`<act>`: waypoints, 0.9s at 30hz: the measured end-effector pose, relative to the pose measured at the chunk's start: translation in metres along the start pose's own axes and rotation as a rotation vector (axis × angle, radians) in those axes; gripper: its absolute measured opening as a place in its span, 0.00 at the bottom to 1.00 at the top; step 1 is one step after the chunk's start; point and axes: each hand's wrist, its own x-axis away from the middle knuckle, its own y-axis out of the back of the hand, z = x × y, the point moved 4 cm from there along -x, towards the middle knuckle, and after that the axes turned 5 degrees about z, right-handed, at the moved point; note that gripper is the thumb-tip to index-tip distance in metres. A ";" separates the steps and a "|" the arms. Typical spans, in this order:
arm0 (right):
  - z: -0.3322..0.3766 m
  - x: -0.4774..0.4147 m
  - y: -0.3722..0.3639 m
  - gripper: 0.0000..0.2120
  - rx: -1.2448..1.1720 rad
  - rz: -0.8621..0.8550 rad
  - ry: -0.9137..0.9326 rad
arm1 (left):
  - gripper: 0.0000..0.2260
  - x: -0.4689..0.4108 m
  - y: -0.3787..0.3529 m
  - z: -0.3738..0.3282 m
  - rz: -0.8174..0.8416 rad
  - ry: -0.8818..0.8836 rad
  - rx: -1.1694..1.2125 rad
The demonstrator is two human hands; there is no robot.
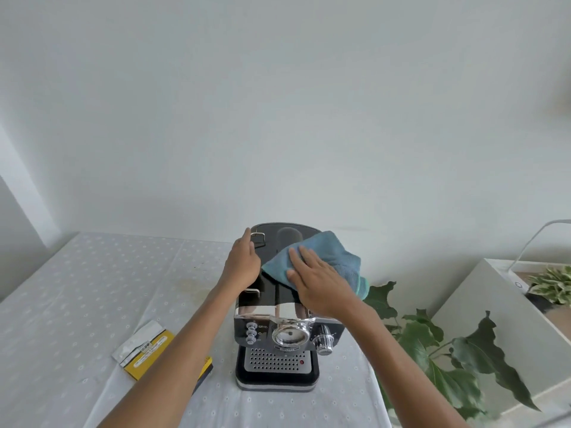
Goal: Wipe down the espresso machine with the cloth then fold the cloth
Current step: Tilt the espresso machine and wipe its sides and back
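— What's closest to you right now?

— My two forearms, reaching out over the worktop (77,304). A yellow packet (145,350) lies under my left arm. Just past it stands the espresso machine (278,329), front facing me, drip grille and steam knob nearest.

— And your hands?

— My right hand (321,282) lies flat, fingers spread, pressing the blue cloth (333,257) onto the glossy black top of the machine. It isn't pinching the cloth, only holding it down with the palm. My left hand (244,261) is open too, cupped against the machine's left edge beside the little metal rail, bracing it.

— Where does the cloth sit exactly?

— On the right half of the top, bunched, with one corner drooping over the right side. Most of it lies ahead and right of my fingers.

— So which way does the wipe go?

— I judge the top's long axis runs away from me, front to back. The uncovered black stretch lies left and farther back from my right hand, so the stroke should sweep that way, toward my left hand. The front and sides look not yet reached; folding comes later.

— Anything beyond?

— A plain wall; a leafy plant (448,350) at the right.
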 end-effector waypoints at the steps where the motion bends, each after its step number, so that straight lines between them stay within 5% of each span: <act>1: 0.002 -0.005 -0.004 0.28 0.026 0.023 -0.037 | 0.22 0.000 0.000 0.001 0.002 0.002 0.032; 9: 0.029 0.032 -0.033 0.34 0.137 -0.056 -0.152 | 0.22 -0.002 -0.004 0.008 0.004 0.036 0.184; 16: 0.005 -0.042 -0.011 0.30 0.036 -0.014 -0.243 | 0.21 0.004 -0.001 0.003 0.031 0.038 0.249; 23: 0.025 0.026 -0.028 0.30 0.102 -0.038 -0.202 | 0.21 0.003 -0.002 0.007 0.009 0.042 0.300; 27: 0.016 -0.019 -0.021 0.30 0.078 -0.012 -0.173 | 0.21 0.002 -0.002 0.007 0.056 0.031 0.274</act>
